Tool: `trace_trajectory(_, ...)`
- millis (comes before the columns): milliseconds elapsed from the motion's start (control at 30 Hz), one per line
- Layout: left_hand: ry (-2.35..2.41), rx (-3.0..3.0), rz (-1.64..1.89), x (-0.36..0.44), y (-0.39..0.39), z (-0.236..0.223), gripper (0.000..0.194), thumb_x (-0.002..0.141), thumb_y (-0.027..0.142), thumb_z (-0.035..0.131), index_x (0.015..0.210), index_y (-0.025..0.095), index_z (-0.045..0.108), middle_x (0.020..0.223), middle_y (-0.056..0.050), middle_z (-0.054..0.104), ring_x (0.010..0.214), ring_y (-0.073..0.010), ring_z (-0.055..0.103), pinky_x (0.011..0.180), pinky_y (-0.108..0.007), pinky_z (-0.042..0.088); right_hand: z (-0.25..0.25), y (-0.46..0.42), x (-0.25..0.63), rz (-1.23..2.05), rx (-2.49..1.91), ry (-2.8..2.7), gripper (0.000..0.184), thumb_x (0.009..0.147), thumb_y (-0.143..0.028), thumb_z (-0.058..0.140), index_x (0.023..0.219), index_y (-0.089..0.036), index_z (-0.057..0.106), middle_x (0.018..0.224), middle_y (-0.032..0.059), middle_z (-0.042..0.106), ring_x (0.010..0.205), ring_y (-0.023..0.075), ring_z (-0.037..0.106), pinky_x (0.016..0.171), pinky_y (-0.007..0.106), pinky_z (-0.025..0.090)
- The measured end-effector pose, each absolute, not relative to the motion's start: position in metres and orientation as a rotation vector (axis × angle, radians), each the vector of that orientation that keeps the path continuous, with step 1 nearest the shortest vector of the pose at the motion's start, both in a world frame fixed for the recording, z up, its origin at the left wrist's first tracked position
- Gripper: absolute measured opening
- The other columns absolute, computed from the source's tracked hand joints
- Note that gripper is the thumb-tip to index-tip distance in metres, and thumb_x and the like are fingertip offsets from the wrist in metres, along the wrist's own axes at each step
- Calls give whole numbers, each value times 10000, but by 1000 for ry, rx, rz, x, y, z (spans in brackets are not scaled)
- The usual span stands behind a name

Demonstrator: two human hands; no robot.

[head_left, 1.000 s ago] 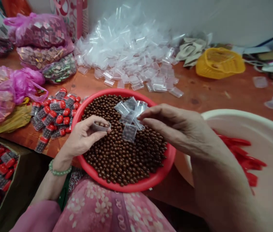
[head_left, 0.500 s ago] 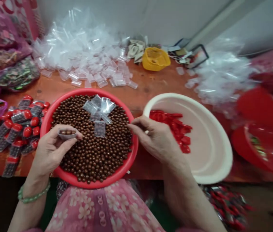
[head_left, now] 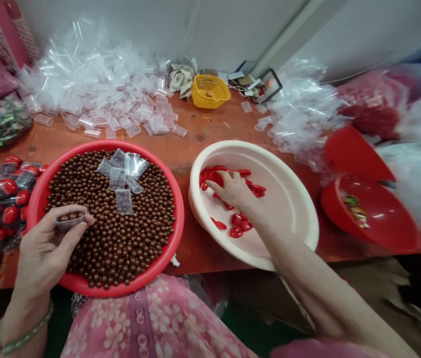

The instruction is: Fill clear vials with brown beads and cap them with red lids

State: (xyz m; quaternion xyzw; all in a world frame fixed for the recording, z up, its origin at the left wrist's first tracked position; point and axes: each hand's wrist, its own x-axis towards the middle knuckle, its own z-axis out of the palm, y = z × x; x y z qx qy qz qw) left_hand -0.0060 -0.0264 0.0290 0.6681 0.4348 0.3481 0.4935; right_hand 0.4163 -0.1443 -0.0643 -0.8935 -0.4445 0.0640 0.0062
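My left hand holds a small clear plastic container with several brown balls inside, just above a red plastic basin. That basin is heaped with glossy brown balls, and several small clear plastic pouches lie on top of them. My right hand reaches into a cream plastic basin, its fingertips among loose red plastic caps. Whether those fingers hold a cap is hidden by the hand.
Filled tubes with red caps lie left of the red basin. A heap of clear tubes covers the orange tabletop behind. A yellow basket, a red bowl and more clear plastic stand further back and right.
My right hand has moved from the brown balls into the cream basin among the red caps. The view has swung right, and my left hand still holds the container.
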Motion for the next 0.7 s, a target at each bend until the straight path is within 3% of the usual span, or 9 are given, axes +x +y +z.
trace_trajectory(133, 1051, 1600, 854, -3, -29, 27, 200, 845, 229, 692, 1044, 225, 674, 890, 15, 753, 849, -109, 717, 799, -167, 553, -86, -128, 407, 193, -2812, -1343, 701, 842, -582, 499, 1372, -128, 432, 1413, 292, 389, 1205, 459, 453, 901, 601, 426)
trace_trajectory(267, 1029, 1543, 883, -5, -30, 21, 202, 840, 241, 693, 1035, 192, 669, 882, -8, 748, 838, -128, 718, 796, -210, 571, -95, -135, 394, 214, -2705, -1459, 576, 833, -439, 527, 1330, -150, 495, 1453, 262, 372, 1267, 483, 402, 982, 637, 376)
trace_trajectory(367, 1011, 1497, 888, -6, -29, 18, 221, 844, 271, 684, 1038, 168, 658, 888, -28, 747, 836, -145, 721, 803, -245, 582, -97, -141, 389, 207, -2584, -1523, 442, 818, -326, 535, 1217, -140, 580, 1385, 257, 433, 1286, 454, 410, 1009, 559, 401)
trace_trajectory(467, 1009, 1468, 867, -5, -28, 19, 231, 844, 285, 680, 1036, 158, 655, 895, -40, 748, 851, -154, 721, 820, -263, 583, -100, -140, 388, 211, -2486, -1548, 330, 781, -291, 554, 1075, -172, 646, 1304, 220, 495, 1221, 407, 489, 905, 476, 491)
trace_trajectory(567, 1001, 1460, 857, -5, -26, 20, 234, 842, 291, 681, 1036, 161, 659, 897, -43, 745, 855, -154, 718, 820, -262, 578, -100, -132, 389, 205, -2424, -1537, 253, 734, -299, 574, 939, -187, 671, 1131, 175, 577, 1007, 354, 607, 799, 477, 530)
trace_trajectory(700, 1026, 1429, 898, -10, -23, 19, 236, 825, 309, 693, 1001, 154, 665, 893, -47, 737, 820, -151, 712, 801, -263, 575, -82, -134, 393, 206, -2334, -1533, 158, 726, -333, 596, 829, -232, 663, 881, 121, 641, 837, 336, 646, 749, 490, 540)
